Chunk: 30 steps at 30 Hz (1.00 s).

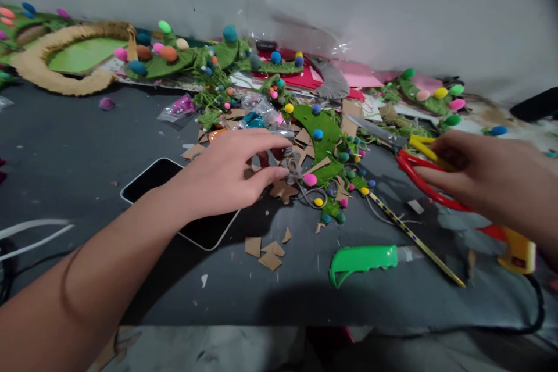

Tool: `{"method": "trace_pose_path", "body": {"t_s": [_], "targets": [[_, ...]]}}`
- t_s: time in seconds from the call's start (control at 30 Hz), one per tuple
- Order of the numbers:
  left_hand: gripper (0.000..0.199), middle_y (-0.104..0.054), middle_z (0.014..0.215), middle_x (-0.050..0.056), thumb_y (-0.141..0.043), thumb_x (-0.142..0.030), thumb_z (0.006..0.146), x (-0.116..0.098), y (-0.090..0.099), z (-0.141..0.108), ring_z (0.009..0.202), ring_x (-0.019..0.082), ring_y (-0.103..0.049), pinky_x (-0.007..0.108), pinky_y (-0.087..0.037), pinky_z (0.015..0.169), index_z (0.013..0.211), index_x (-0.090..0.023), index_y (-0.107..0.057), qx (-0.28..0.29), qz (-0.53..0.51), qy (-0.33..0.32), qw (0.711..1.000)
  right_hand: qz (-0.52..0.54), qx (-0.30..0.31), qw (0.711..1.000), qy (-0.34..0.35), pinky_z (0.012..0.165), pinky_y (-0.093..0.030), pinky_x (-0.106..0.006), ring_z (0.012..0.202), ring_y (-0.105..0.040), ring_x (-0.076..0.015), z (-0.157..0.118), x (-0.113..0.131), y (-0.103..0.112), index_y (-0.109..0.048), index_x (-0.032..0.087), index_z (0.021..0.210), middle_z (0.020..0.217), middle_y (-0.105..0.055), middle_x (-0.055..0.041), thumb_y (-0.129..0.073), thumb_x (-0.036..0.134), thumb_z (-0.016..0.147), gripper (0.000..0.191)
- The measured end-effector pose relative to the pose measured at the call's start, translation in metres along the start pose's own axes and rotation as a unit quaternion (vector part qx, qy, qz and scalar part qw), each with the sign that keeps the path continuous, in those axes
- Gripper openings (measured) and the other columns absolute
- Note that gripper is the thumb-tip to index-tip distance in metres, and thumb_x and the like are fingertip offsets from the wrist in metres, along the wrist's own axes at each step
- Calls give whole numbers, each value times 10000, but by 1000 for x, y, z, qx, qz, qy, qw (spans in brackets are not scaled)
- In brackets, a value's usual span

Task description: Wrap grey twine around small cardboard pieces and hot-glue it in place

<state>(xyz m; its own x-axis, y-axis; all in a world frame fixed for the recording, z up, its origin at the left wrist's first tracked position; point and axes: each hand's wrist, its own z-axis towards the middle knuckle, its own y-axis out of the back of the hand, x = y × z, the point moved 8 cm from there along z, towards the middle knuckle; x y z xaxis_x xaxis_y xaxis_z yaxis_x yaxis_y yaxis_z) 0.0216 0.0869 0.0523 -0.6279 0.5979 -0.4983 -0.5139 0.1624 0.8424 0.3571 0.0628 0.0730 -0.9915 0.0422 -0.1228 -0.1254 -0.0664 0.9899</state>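
Observation:
My left hand (238, 171) reaches over the middle of the table, thumb and fingers closed on a small bundle of grey yarn (294, 160). Loose strands of it trail down to the right. Beneath lies a brown cardboard cut-out (283, 190). My right hand (468, 165) grips scissors (408, 177) by their red and yellow handles, the blades pointing left. Between the hands rests a green crescent (320, 128) dotted with coloured pompoms. A black-screened phone (209, 229) lies partly hidden under my left forearm.
Near the front edge is a green utility knife (364, 258), its blade out. A patterned pencil (416, 238) lies diagonally beside a yellow glue gun (518, 253) with a cord. Cardboard scraps (271, 256) are scattered about. Pompom-covered crescents and a tan wrapped ring (37, 64) line the wall.

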Motion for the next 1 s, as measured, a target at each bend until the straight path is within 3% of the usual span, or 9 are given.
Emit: {"method": "trace_pose_path", "body": {"t_s": [0.17, 0.37, 0.5, 0.57, 0.6, 0.63, 0.73, 0.87, 1.0], "targets": [[345, -778, 1029, 45, -693, -353, 920, 6, 1, -1, 815, 168, -706, 278, -553, 730, 1235, -219, -734, -8, -156, 34, 987, 105, 23, 993, -51, 652, -453, -353, 708, -628, -216, 28, -10, -34, -641, 156, 1011, 888, -727, -138, -613, 493, 873, 366], [355, -785, 941, 35, -708, -347, 920, 7, -8, 0, 758, 151, -724, 237, -554, 625, 1250, -216, -730, 26, -276, 63, 959, 129, 22, 991, -25, 756, -539, -429, 863, -716, -309, 48, -20, -66, -701, 96, 1070, 1002, -759, -231, -630, 370, 862, 351], [334, -784, 913, 37, -713, -332, 918, 5, -11, 1, 755, 152, -725, 240, -568, 628, 1229, -211, -735, 26, -283, 61, 957, 143, -36, 987, 58, 998, -489, -528, 1151, -662, -382, 33, 21, -35, -740, 136, 1093, 1183, -722, -244, -642, 328, 876, 306], [345, -786, 907, 37, -717, -340, 916, 4, -13, 1, 746, 152, -724, 241, -571, 624, 1233, -203, -729, 30, -283, 63, 957, 195, -87, 970, 114, 1065, -486, -442, 1196, -656, -285, 15, 56, -5, -717, 204, 1203, 1294, -704, -144, -604, 346, 947, 314], [353, -788, 910, 40, -718, -345, 915, 4, -13, 2, 738, 151, -723, 241, -570, 618, 1235, -195, -726, 31, -284, 62, 956, 284, -111, 940, 155, 1035, -515, -405, 1141, -684, -251, 5, 75, 11, -727, 221, 1195, 1257, -723, -110, -651, 352, 946, 292], [361, -790, 916, 45, -719, -349, 915, 4, -14, 2, 732, 151, -722, 244, -570, 614, 1237, -184, -723, 33, -285, 61, 956, 350, -87, 913, 189, 1006, -540, -363, 1102, -700, -216, -4, 94, 19, -725, 260, 1202, 1230, -738, -59, -721, 375, 916, 309], [371, -792, 905, 58, -712, -342, 915, 5, -16, 4, 731, 161, -724, 264, -582, 637, 1234, -151, -717, 33, -295, 64, 953, 410, -54, 862, 294, 901, -586, -300, 1017, -718, -177, -24, 140, 35, -696, 314, 1259, 1146, -765, 9, -853, 407, 809, 486], [359, -791, 892, 64, -703, -323, 922, 6, -17, 5, 742, 166, -731, 270, -582, 648, 1225, -131, -717, 30, -298, 60, 952, 413, -101, 837, 344, 849, -598, -316, 972, -723, -173, -31, 156, 33, -711, 310, 1185, 1095, -771, 9, -822, 258, 849, 357], [371, -803, 941, 73, -704, -343, 931, 5, -21, 4, 756, 166, -738, 258, -565, 606, 1244, -144, -710, 38, -293, 60, 954, 412, -108, 837, 343, 718, -588, -287, 868, -721, -152, -29, 154, 20, -735, 299, 1091, 1014, -752, -7, -686, 148, 925, 230]]}}
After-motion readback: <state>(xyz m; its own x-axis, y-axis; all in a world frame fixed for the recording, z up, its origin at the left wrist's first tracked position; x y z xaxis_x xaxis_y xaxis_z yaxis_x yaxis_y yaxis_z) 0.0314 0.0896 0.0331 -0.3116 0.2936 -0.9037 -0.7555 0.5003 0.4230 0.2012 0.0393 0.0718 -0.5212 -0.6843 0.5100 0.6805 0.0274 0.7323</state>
